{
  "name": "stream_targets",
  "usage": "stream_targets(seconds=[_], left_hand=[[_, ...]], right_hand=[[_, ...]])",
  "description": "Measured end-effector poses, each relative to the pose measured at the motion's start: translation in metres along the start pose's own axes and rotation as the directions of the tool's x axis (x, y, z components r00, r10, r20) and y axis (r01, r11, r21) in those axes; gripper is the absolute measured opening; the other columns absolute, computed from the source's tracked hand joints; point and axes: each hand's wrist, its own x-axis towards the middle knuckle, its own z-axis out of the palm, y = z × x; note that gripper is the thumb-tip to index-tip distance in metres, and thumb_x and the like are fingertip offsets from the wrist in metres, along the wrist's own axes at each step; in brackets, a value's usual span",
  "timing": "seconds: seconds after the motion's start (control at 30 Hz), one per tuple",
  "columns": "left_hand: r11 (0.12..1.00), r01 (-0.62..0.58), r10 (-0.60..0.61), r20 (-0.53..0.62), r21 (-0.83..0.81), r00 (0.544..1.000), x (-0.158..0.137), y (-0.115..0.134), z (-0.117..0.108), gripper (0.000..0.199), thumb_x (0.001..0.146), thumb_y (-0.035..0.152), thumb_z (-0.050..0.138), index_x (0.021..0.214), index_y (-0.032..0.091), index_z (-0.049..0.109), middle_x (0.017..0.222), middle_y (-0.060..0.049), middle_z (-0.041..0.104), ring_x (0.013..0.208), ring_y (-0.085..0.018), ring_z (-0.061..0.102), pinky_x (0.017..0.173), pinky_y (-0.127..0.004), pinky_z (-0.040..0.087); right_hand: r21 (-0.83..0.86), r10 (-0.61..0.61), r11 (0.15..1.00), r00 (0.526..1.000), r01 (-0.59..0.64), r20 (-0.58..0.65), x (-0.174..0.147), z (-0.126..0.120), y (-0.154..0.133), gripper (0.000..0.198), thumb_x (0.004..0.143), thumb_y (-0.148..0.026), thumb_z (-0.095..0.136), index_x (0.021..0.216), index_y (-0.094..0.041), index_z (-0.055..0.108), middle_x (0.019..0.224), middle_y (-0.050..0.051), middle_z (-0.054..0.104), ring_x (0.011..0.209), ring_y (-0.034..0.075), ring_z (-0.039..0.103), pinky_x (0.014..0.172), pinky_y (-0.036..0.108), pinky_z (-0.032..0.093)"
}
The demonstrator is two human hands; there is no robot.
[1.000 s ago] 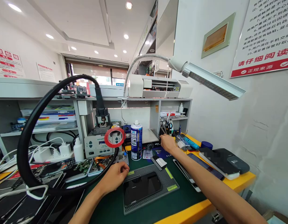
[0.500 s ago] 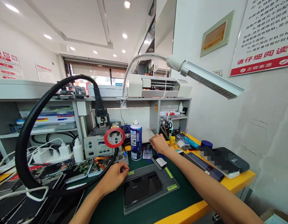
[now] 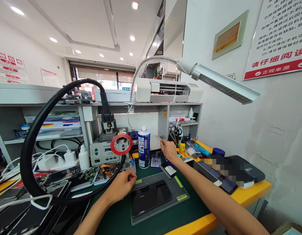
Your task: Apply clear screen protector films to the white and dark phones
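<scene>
A black smartphone [image 3: 151, 198] lies face up on a grey perforated mat [image 3: 163, 206]. Beside the mat's upper left corner, my left hand [image 3: 122, 184] is closed with its fingers curled; anything between them is hidden. My right hand [image 3: 169, 150] reaches past the mat toward the back of the bench, behind a small grey piece with a white pad [image 3: 170, 170]. Its fingertips are pinched together near a pale flat panel [image 3: 155, 142], and what they hold, if anything, is too small to make out. A blue and white spray can [image 3: 144, 148] stands to its left.
A black hose [image 3: 24, 153] loops over the left side, with a red tape ring [image 3: 121, 144] near a grey control box [image 3: 98, 156]. Trays of small parts [image 3: 106, 173] sit behind my left hand. Several phones [image 3: 220, 174] line the right edge. A lamp [image 3: 224, 83] hangs overhead.
The view has shifted slightly to the left, so everything appears a little further right. My right hand's fingertips have lifted slightly and drawn together; my left hand holds its place by the mat.
</scene>
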Motion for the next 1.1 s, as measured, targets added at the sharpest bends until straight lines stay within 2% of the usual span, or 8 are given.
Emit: stream_targets(seconds=[0.13,0.27,0.5,0.67,0.8,0.87,0.93,1.1], left_hand=[[1.0,-0.008,0.008,-0.01,0.004,1.0,-0.002,0.003,-0.001,0.026,0.084,0.039,0.044,0.087,0.018,0.058,0.062,0.001,0.054,0.048,-0.014,0.05,0.041,-0.024,0.036],[1.0,-0.009,0.01,-0.012,0.02,1.0,-0.003,0.003,-0.001,0.027,0.084,0.04,0.043,0.086,0.018,0.058,0.065,-0.001,0.057,0.049,-0.015,0.051,0.043,-0.024,0.037],[1.0,-0.023,0.024,-0.004,0.011,1.0,-0.001,0.0,0.0,0.025,0.085,0.037,0.042,0.088,0.018,0.058,0.064,0.0,0.056,0.047,-0.013,0.05,0.041,-0.023,0.037],[1.0,-0.02,0.02,-0.001,0.015,1.0,0.0,-0.002,0.0,0.024,0.085,0.037,0.043,0.089,0.018,0.058,0.068,0.0,0.057,0.048,-0.013,0.052,0.039,-0.022,0.036],[0.999,-0.034,0.034,-0.005,-0.016,0.999,0.002,-0.008,0.002,0.027,0.085,0.041,0.043,0.089,0.018,0.058,0.067,0.001,0.053,0.049,-0.014,0.052,0.036,-0.021,0.036],[0.999,-0.029,0.029,0.005,-0.036,1.0,0.002,-0.011,0.002,0.03,0.085,0.044,0.044,0.091,0.018,0.058,0.068,0.001,0.052,0.051,-0.014,0.053,0.035,-0.021,0.037],[0.998,-0.017,0.018,0.013,-0.066,1.0,0.003,-0.012,0.002,0.032,0.085,0.046,0.045,0.094,0.018,0.058,0.069,0.001,0.052,0.051,-0.014,0.053,0.033,-0.021,0.037],[0.961,-0.023,0.015,-0.034,-0.275,0.999,0.004,-0.01,-0.002,0.03,0.086,0.046,0.052,0.092,0.018,0.06,0.073,0.0,0.058,0.045,-0.009,0.046,0.032,-0.018,0.031]], right_hand=[[0.177,0.089,0.981,0.994,-0.078,-0.056,0.001,0.003,-0.003,0.03,0.095,-0.034,0.058,0.12,-0.018,0.059,0.12,0.009,0.061,0.1,0.022,0.063,0.085,0.042,0.054],[0.423,0.212,0.896,0.966,-0.134,-0.145,0.01,-0.002,-0.002,0.028,0.096,-0.033,0.057,0.119,-0.018,0.06,0.12,0.009,0.061,0.1,0.021,0.063,0.085,0.042,0.054],[0.8,0.425,0.594,0.876,-0.078,-0.229,0.021,-0.035,0.008,0.029,0.095,-0.037,0.056,0.11,-0.014,0.064,0.103,0.007,0.07,0.085,0.019,0.069,0.077,0.036,0.057],[0.919,0.572,0.395,0.778,0.016,-0.26,0.002,-0.063,0.011,0.032,0.082,-0.038,0.061,0.1,-0.013,0.067,0.092,0.01,0.074,0.082,0.022,0.073,0.071,0.03,0.057],[0.962,0.631,0.265,0.742,0.067,-0.225,-0.017,-0.083,0.014,0.026,0.075,-0.035,0.065,0.092,-0.016,0.064,0.082,0.005,0.072,0.081,0.021,0.073,0.064,0.026,0.057],[0.978,0.625,0.198,0.76,0.065,-0.177,-0.025,-0.091,0.015,0.023,0.074,-0.035,0.066,0.088,-0.018,0.061,0.075,0.002,0.069,0.076,0.02,0.073,0.06,0.025,0.057],[0.991,0.572,0.133,0.814,0.03,-0.102,-0.032,-0.097,0.013,0.021,0.073,-0.034,0.068,0.085,-0.018,0.06,0.069,-0.001,0.066,0.069,0.019,0.072,0.057,0.025,0.056],[0.985,0.279,0.039,0.949,-0.168,0.151,-0.052,-0.104,-0.01,0.025,0.068,-0.031,0.077,0.082,-0.015,0.064,0.061,0.002,0.065,0.057,0.02,0.069,0.05,0.027,0.054]])
